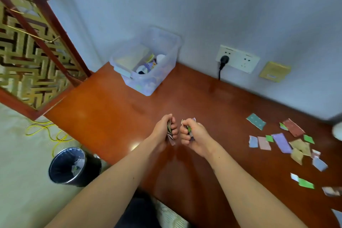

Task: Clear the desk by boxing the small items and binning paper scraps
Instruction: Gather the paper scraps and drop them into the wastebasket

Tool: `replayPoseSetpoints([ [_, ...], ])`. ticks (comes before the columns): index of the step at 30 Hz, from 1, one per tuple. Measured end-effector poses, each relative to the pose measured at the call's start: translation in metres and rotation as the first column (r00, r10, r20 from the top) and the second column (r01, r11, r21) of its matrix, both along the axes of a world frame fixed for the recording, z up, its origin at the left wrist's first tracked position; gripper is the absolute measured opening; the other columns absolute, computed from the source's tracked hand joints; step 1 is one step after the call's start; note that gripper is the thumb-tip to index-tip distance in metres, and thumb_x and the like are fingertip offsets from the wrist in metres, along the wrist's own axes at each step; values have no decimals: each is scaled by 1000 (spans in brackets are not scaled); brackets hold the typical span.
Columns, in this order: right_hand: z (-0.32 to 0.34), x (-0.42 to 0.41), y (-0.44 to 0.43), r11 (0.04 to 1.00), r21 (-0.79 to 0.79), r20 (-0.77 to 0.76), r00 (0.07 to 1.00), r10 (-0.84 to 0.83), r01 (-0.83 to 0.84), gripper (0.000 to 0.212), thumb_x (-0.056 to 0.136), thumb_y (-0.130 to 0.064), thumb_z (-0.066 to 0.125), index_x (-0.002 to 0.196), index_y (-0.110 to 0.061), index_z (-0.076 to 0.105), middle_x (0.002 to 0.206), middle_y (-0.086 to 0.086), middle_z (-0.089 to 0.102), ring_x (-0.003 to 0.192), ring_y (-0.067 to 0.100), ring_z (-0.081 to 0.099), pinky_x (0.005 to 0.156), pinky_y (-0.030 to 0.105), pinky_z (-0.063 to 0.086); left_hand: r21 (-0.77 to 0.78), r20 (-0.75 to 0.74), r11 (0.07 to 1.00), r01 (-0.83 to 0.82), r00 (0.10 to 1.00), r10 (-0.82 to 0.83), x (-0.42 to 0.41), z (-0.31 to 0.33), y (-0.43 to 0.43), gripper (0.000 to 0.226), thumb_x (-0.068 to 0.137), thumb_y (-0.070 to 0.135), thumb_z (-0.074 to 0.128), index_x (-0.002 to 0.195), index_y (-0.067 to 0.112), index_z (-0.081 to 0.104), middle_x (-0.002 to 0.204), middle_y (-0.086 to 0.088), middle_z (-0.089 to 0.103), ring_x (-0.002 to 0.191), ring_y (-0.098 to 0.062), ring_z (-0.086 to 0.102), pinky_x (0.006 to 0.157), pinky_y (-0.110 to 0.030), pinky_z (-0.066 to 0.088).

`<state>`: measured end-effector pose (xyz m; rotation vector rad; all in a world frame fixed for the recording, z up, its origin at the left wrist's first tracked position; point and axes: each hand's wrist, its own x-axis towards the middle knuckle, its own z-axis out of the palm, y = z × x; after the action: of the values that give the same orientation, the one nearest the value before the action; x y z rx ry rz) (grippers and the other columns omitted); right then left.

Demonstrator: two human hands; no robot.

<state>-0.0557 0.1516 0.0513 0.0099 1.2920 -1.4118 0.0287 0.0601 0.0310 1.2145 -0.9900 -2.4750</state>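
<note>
My left hand (pixel 164 130) and my right hand (pixel 194 135) hover side by side over the middle of the brown desk (pixel 114 109), each closed around a small bunch of coloured paper scraps. Several more paper scraps (pixel 283 142) lie scattered on the desk to the right, in purple, green, pink, tan and teal. A clear plastic box (pixel 148 61) with small items inside stands at the back of the desk against the wall. A black bin (pixel 74 166) with a dark liner and some scraps inside sits on the floor to the left of the desk.
A wall socket (pixel 237 58) with a black plug and cord sits above the desk's back edge, beside a yellow wall plate (pixel 274 71). A wooden lattice screen (pixel 31 46) stands at the left. A yellow cable (pixel 46 131) lies on the floor near the bin.
</note>
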Motion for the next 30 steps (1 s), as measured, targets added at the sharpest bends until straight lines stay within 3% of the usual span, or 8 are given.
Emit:
replayPoseSetpoints([
  [7,-1,42,-105,1000,-8,28,999,-23,23,28,89,-9,40,62,-17,35,52,-1,32,40,10,22,40,23,17,55,1,998,17,1000,-17,42,0,-104,23,86,15,39,64,16,44,53,3,31,42,-12,32,39,-21,27],
  [16,12,91,-173,963,-35,1,964,268,-267,29,91,-10,40,62,-15,40,54,0,32,44,11,22,40,24,20,82,-88,975,-207,973,214,110,11,-152,29,96,28,43,69,18,49,53,5,33,39,-8,29,37,-19,22],
  [20,10,116,-193,916,-65,47,915,400,-397,33,94,-10,40,63,-18,32,54,-2,30,44,11,20,41,23,18,103,-131,917,-385,909,396,150,12,-153,28,97,28,42,73,18,52,54,6,37,41,-8,31,37,-18,23],
  [24,6,156,-214,856,-23,31,856,516,-516,32,92,-12,44,63,-20,32,55,-3,31,46,11,18,55,29,9,110,-120,826,-553,817,564,199,13,-156,24,98,24,40,79,15,51,53,5,37,39,-9,31,36,-18,26],
  [30,5,233,-277,780,40,40,781,623,-624,31,91,-11,42,62,-18,35,51,-2,31,40,10,20,46,25,12,173,-116,710,-682,702,703,278,1,-200,31,98,27,43,69,17,51,55,4,32,42,-10,30,40,-20,29],
])
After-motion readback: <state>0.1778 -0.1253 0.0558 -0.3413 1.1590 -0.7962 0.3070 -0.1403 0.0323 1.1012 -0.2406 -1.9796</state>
